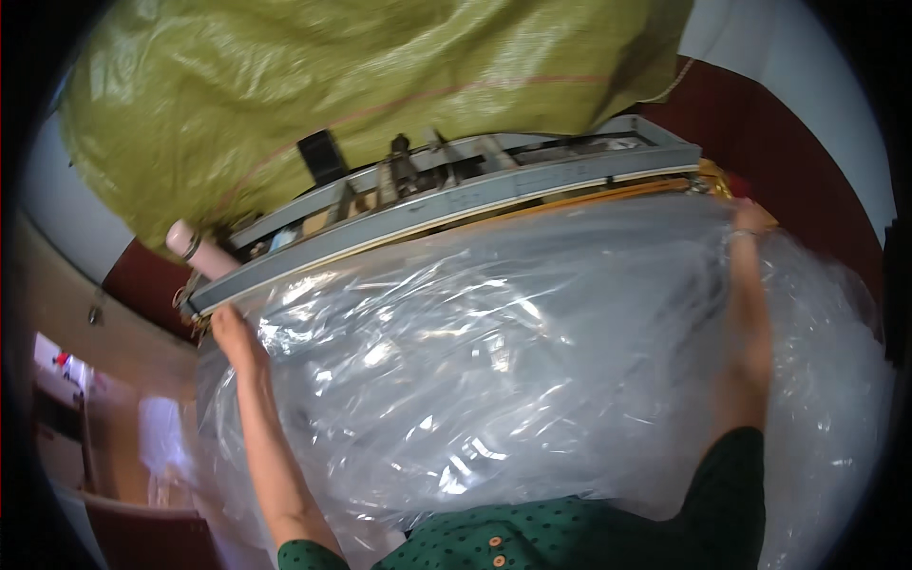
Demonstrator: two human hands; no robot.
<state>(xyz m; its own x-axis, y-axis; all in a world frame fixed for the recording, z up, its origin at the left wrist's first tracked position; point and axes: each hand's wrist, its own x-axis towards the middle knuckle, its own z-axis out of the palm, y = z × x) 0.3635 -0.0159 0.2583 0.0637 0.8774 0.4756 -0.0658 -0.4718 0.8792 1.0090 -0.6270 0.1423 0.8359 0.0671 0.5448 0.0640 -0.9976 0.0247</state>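
A wide sheet of clear plastic film (427, 351) spreads between my arms, crinkled and shiny, and reaches down to my body. My left hand (233, 331) is closed on the film's far left corner, right by the end of a long grey metal frame (456, 201). At the frame's far right end is my right hand (750, 218), blurred by motion, with the film around it and its fingers unclear. More loose film (817, 380) billows outside my right forearm.
The frame's trough holds several metal parts and scraps. A pink bottle (199, 249) leans at its left end, and a black phone-like object (322, 157) rests on its back edge. Behind hangs a yellow-green woven tarp (380, 66). An orange strip (608, 193) runs along the frame's front.
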